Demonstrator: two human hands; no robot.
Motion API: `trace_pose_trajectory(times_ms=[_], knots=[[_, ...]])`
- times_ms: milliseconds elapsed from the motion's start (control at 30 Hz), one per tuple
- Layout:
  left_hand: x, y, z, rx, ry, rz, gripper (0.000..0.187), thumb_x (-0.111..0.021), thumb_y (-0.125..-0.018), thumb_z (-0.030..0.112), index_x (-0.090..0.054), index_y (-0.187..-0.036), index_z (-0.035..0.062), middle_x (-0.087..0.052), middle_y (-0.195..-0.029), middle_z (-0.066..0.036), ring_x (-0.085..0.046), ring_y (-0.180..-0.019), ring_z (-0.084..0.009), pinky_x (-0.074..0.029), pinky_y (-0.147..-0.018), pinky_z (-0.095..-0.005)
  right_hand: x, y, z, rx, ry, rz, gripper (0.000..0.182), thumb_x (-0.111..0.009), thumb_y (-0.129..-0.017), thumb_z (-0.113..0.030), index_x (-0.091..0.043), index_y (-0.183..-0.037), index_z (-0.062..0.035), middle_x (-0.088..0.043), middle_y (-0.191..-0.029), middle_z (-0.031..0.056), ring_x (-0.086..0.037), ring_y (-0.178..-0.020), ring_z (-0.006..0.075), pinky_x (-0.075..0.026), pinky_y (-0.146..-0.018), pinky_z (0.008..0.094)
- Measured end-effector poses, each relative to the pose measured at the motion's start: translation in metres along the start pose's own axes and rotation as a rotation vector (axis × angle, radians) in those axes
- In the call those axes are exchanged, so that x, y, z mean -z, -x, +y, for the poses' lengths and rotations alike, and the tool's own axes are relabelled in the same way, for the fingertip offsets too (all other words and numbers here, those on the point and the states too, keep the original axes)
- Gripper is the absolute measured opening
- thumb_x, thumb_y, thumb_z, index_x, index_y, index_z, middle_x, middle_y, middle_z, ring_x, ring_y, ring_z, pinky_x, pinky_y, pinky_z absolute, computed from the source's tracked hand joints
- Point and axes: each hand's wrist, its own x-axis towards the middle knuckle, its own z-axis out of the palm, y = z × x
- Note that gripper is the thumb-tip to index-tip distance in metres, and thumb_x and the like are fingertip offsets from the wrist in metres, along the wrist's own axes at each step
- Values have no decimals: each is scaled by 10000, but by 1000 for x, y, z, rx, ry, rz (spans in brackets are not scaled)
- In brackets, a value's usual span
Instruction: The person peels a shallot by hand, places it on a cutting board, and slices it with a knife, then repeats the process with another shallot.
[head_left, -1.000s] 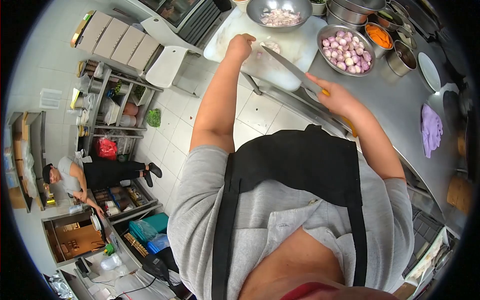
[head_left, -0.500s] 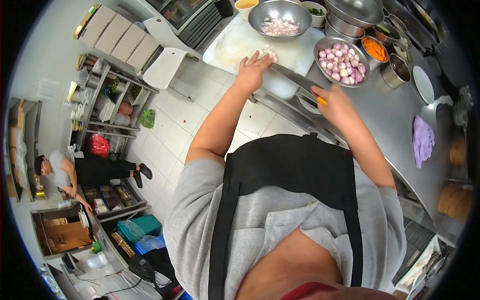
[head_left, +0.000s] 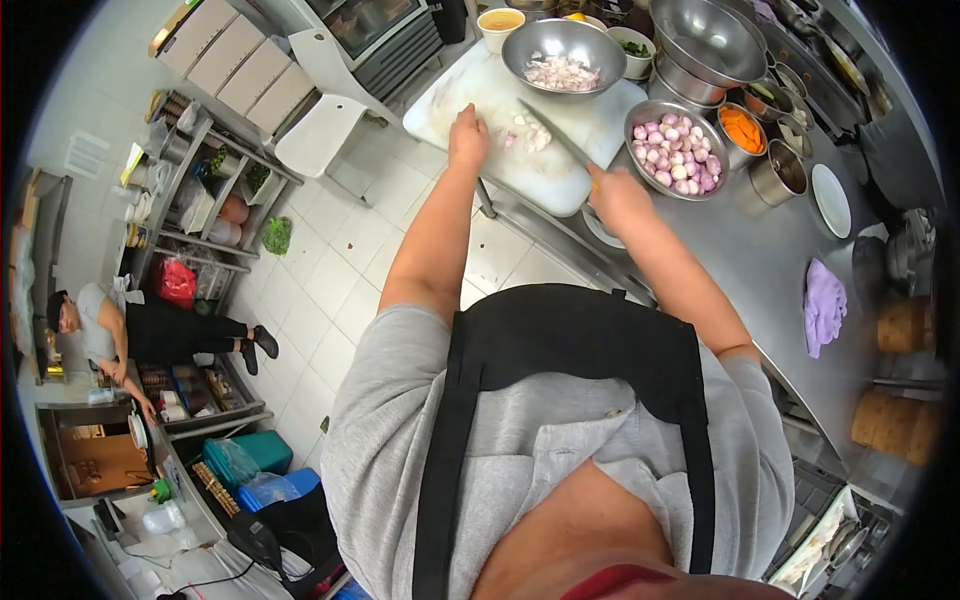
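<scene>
While the grey shirt and black apron (head_left: 560, 340) fill the near part of the head view and hide the counter's edge below them, both arms reach forward over the tiled floor and the steel counter (head_left: 760, 270). On that counter, well to the right of the arms, lies a crumpled purple cloth (head_left: 824, 303), with a small white plate (head_left: 830, 200) beyond it. The right hand (head_left: 618, 198) is closed around the yellow handle of a knife (head_left: 556, 134), whose long blade slants up and left across the white cutting board (head_left: 520, 110). The left hand (head_left: 468, 136) is curled, knuckles up, pressing down on the board just left of the blade; what lies under its fingers cannot be made out. Between the two hands, beside the blade, sits a small heap of chopped shallot pieces (head_left: 528, 135). Just right of the board stands a steel bowl of peeled whole shallots (head_left: 676, 148), and near it a small pot of orange carrot slices (head_left: 742, 130). At the board's far edge is a larger steel bowl of cut shallots (head_left: 562, 60), flanked by a cup of yellowish sauce (head_left: 500, 22). Far off at the left, another person (head_left: 110, 335) bends toward low shelves.
</scene>
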Motion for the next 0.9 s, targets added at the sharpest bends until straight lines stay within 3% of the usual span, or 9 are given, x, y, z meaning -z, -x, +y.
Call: trace_pose_trajectory(times_ms=[67, 167, 233, 267, 333, 367, 433, 567, 900], knots=[[-10, 4, -2, -52, -92, 17, 440, -466, -895, 193, -440, -1272, -32, -469, -1287, -229, -416, -1228, -361, -339, -1027, -385, 3, 5, -10, 31, 17, -15, 431, -458, -816, -104, -546, -1237, -97, -572, -984, 260, -586, -948, 357, -466, -833, 436], [-22, 9, 1, -92, -168, 3, 493, -469, -909, 262, -405, -1295, -38, -444, -1309, -230, -365, -1266, -359, -279, -1058, -416, 1, 10, -8, 91, 11, -83, 451, -551, -816, -159, -525, -1266, -132, -584, -918, 235, -588, -879, 390, -473, -799, 433], [-22, 12, 3, -74, -159, -23, 523, -462, -918, 297, -377, -1313, -34, -418, -1333, -228, -327, -1297, -345, -228, -1088, -436, -9, 13, 8, 190, -122, 29, 427, -457, -847, -121, -513, -1270, -107, -598, -885, 205, -627, -782, 301, -511, -694, 396], [-22, 12, 5, -64, -133, -20, 520, -460, -918, 297, -380, -1311, -35, -420, -1330, -231, -332, -1293, -347, -231, -1087, -433, -5, 15, 13, 195, -123, 27, 427, -457, -847, -121, -513, -1270, -107, -598, -885, 205, -627, -782, 301, -511, -694, 396], [-18, 11, 8, -52, -107, -16, 518, -459, -919, 298, -382, -1309, -35, -422, -1327, -234, -337, -1288, -348, -235, -1085, -430, 20, 28, 12, -198, -662, -327, 450, -432, -886, -132, -438, -1336, -118, -585, -798, 134, -585, -587, 186, -491, -532, 323], [-16, 10, 11, -36, -76, -28, 519, -459, -920, 299, -384, -1306, -40, -422, -1326, -236, -341, -1285, -348, -236, -1084, -431, 17, 33, 18, -197, -659, -328, 450, -432, -886, -132, -438, -1336, -118, -585, -798, 134, -585, -587, 186, -491, -532, 323], [-17, 8, 12, -16, -42, -43, 520, -459, -920, 301, -386, -1303, -44, -422, -1324, -238, -344, -1281, -348, -236, -1082, -432, 0, 43, 31, -295, -1070, -339, 514, -400, -907, -134, -316, -1414, -143, -548, -735, 79, -493, -492, 108, -439, -452, 264], [-22, 11, 11, -87, -1, -13, 532, -467, -918, 304, -392, -1292, -67, -430, -1313, -247, -364, -1258, -354, -254, -1071, -434, -21, 44, 16, -292, -1126, -385, 589, -391, -903, -128, -196, -1458, -163, -551, -737, 77, -484, -489, 123, -444, -449, 266], [-16, 28, 41, -112, -73, -2, 739, -609, -809, 448, -409, -1274, -91, -475, -1258, -250, -430, -1191, -365, -329, -1023, -404, -54, 6, -50, -263, -1112, -392, 589, -378, -920, -125, -160, -1464, -174, -532, -723, 75, -475, -467, 127, -441, -437, 276]])
